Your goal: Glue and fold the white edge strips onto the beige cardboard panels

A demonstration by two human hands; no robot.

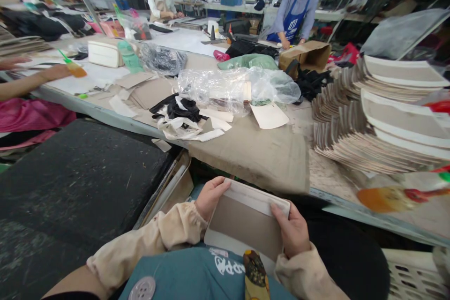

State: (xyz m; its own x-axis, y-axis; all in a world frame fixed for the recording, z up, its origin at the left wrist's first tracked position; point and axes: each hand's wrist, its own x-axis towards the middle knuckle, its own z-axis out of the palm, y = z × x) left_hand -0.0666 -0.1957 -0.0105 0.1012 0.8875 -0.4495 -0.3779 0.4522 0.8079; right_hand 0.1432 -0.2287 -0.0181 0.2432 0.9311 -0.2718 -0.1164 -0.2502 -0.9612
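Between my two hands is a flat grey-brown panel [246, 222] with white folded borders, tilted up from my lap against my teal apron [183, 272]. My left hand [212, 198] pinches its upper left corner, thumb on the near face. My right hand [292, 228] grips the upper right side, with the thumb lying on the white border. The fingers behind the panel are hidden. Cream sleeve covers [176, 227] reach down to both wrists. The panel's lower edge is partly covered by the apron and a patterned strap [256, 272].
Ahead, the worktable [253, 154] bears black and white scraps [183, 115], clear plastic bags [218, 86] and a cardboard box [304, 56]. Stacked curved panels [351, 122] and a bottle of orange liquid [383, 198] are at right. A black board [70, 187] lies left. Co-workers' arms [38, 79] are nearby.
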